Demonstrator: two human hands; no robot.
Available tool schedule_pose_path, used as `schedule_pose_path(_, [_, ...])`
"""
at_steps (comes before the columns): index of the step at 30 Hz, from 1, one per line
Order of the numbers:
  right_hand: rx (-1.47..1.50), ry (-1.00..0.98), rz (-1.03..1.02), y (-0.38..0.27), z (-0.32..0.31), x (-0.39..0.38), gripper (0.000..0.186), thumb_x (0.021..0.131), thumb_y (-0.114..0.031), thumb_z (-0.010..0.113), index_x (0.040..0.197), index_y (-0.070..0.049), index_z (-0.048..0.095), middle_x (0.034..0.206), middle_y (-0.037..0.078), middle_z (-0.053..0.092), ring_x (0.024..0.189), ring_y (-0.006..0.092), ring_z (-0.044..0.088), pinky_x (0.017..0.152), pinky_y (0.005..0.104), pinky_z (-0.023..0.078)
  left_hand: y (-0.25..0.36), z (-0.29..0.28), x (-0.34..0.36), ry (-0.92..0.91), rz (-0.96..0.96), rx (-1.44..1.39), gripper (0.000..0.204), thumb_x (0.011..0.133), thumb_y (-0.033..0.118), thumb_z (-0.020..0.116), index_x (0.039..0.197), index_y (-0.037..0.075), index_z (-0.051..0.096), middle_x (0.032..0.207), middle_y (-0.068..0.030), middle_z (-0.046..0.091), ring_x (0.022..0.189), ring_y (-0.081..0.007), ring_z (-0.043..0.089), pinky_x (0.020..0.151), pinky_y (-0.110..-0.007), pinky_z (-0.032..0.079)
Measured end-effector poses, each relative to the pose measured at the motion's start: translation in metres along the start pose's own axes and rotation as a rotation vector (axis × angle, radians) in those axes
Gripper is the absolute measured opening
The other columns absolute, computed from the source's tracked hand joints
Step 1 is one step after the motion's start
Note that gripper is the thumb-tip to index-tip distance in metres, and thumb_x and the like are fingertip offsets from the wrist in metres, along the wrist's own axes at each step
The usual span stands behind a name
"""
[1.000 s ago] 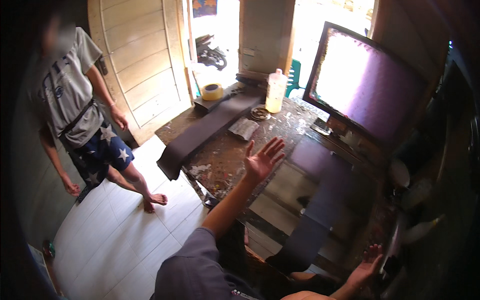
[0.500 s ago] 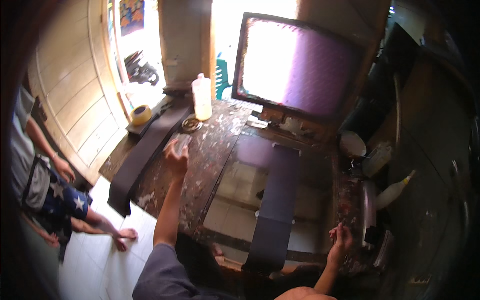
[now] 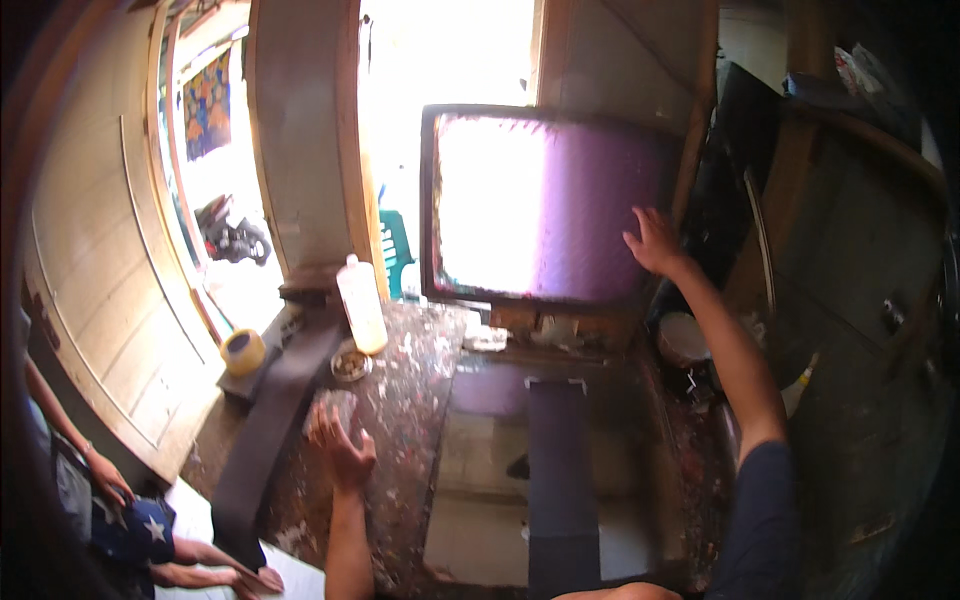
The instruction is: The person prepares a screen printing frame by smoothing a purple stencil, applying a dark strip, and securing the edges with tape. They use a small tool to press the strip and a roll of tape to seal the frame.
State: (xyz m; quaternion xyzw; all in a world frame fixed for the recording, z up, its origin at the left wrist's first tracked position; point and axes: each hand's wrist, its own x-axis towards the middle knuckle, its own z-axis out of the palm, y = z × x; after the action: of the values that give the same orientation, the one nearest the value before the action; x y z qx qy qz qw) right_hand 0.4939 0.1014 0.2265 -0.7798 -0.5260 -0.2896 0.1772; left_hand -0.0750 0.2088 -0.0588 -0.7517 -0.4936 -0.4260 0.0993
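My right hand (image 3: 655, 243) is raised with its fingers apart, in front of the right part of the tilted-up screen printing frame (image 3: 432, 200). I cannot tell whether it touches the frame. The frame's mesh looks white on its left and purple on its right. My left hand (image 3: 345, 455) is over the stained table, thumb apart and fingers stretched against a clear, pinkish object (image 3: 338, 405) whose kind I cannot make out. Below the frame, a dark fabric strip (image 3: 562, 470) lies along the glass surface (image 3: 470, 480).
Another dark strip (image 3: 270, 440) lies along the table's left side, near a roll of yellow tape (image 3: 242, 352). A plastic bottle (image 3: 362, 310) stands behind a small round dish (image 3: 351, 363). A round tub (image 3: 684, 338) is at the right. Another person's hand (image 3: 108, 475) shows at far left.
My right hand has risen from the table's near right to the frame. My left hand's fingers have spread over the clear object. The view has tilted up.
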Motion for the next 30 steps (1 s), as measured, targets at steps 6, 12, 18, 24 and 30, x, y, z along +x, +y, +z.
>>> schedule_pose_path(6, [-0.158,0.038,0.223,-0.027,-0.025,0.167,0.076,0.099,-0.043,0.051,0.157,-0.005,0.02,0.164,0.023,0.012,0.15,0.0415,0.019,0.122,0.0476,0.023,-0.002,-0.011,0.003,-0.057,-0.028,0.063,0.068,0.072,0.025,0.065,0.132,-0.002,0.048,0.149,-0.0236,0.04,0.143,-0.0389,0.033,0.118,-0.056,0.024])
schedule_pose_path(12, [-0.005,-0.012,0.251,-0.006,-0.024,0.213,0.067,0.099,-0.042,0.048,0.154,-0.007,0.032,0.156,0.022,0.036,0.145,0.0363,0.034,0.119,0.0431,0.029,0.005,-0.009,0.003,-0.111,-0.016,0.048,0.067,0.076,0.025,0.065,0.135,-0.001,0.046,0.149,-0.0236,0.039,0.143,-0.04,0.033,0.116,-0.056,0.026])
schedule_pose_path(18, [0.126,0.068,0.158,0.004,-0.037,0.195,0.057,0.098,-0.04,0.05,0.146,-0.009,0.047,0.146,0.02,0.051,0.138,0.0367,0.045,0.115,0.0408,0.036,0.0,-0.004,-0.001,-0.101,-0.022,0.023,0.067,0.076,0.023,0.065,0.136,0.0,0.044,0.15,-0.0233,0.038,0.144,-0.0396,0.032,0.116,-0.055,0.026])
schedule_pose_path(24, [-0.388,0.349,-0.051,0.013,-0.083,0.133,0.055,0.098,-0.052,0.048,0.138,-0.016,0.056,0.142,0.012,0.057,0.129,0.0301,0.055,0.109,0.0447,0.04,0.001,0.004,0.002,-0.088,-0.037,-0.026,0.065,0.077,0.022,0.065,0.134,-0.001,0.045,0.149,-0.0226,0.039,0.143,-0.039,0.032,0.116,-0.054,0.025])
schedule_pose_path(30, [-0.373,0.448,-0.217,-0.029,-0.133,0.032,0.056,0.097,-0.057,0.051,0.136,-0.018,0.059,0.133,0.007,0.063,0.124,0.0266,0.059,0.104,0.0457,0.042,-0.008,0.003,0.001,-0.026,-0.045,-0.038,0.061,0.077,0.021,0.065,0.132,-0.001,0.048,0.147,-0.0222,0.043,0.142,-0.0375,0.035,0.116,-0.052,0.026])
